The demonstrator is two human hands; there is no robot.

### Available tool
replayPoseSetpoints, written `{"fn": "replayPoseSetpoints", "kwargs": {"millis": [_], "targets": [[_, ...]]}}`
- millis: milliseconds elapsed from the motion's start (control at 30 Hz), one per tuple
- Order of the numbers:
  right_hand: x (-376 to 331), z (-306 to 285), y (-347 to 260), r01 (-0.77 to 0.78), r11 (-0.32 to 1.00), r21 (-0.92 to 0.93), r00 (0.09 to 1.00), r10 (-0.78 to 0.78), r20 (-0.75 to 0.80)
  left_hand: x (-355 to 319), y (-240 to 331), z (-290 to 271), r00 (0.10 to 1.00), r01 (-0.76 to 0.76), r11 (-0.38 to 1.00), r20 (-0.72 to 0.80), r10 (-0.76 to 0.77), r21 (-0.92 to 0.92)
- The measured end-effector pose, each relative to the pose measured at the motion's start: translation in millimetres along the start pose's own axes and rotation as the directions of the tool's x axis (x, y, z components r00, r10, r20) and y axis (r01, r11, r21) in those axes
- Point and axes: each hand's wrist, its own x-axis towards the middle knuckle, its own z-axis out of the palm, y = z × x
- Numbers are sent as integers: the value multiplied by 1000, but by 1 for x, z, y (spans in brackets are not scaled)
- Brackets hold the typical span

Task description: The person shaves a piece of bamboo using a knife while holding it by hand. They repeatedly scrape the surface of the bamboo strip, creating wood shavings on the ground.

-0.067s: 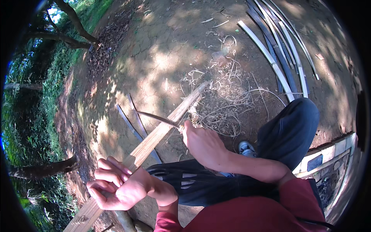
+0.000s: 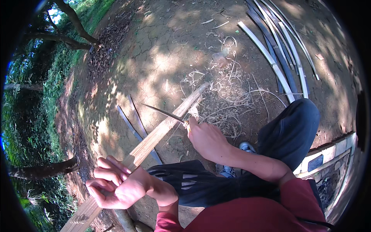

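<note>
A long pale bamboo slat (image 2: 162, 131) runs from lower left to the upper middle, its far end over the dirt. My left hand (image 2: 116, 185) grips the slat near its lower end, fingers curled around it. My right hand (image 2: 206, 139) is closed on the handle of a knife (image 2: 164, 113), whose thin dark blade points left and lies across the slat's upper edge. Curly bamboo shavings (image 2: 228, 96) lie on the ground beyond the knife.
Several long split bamboo strips (image 2: 278, 50) lie on the dirt at the upper right. Two thin dark strips (image 2: 135, 123) lie under the slat. My knees in dark trousers (image 2: 290, 131) and a shoe (image 2: 245, 147) are below. Tree trunks and grass border the left.
</note>
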Motion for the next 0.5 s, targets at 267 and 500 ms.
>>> {"fn": "replayPoseSetpoints", "kwargs": {"millis": [267, 500], "targets": [[-6, -15, -34, 198, 979, 49, 979, -200, 41, 3, -4, 2, 999, 6, 999, 40, -8, 45], [8, 1, -8, 155, 982, 105, 985, -161, 55, -11, -40, 1, 998, -10, 951, -50, 26, 308]]}}
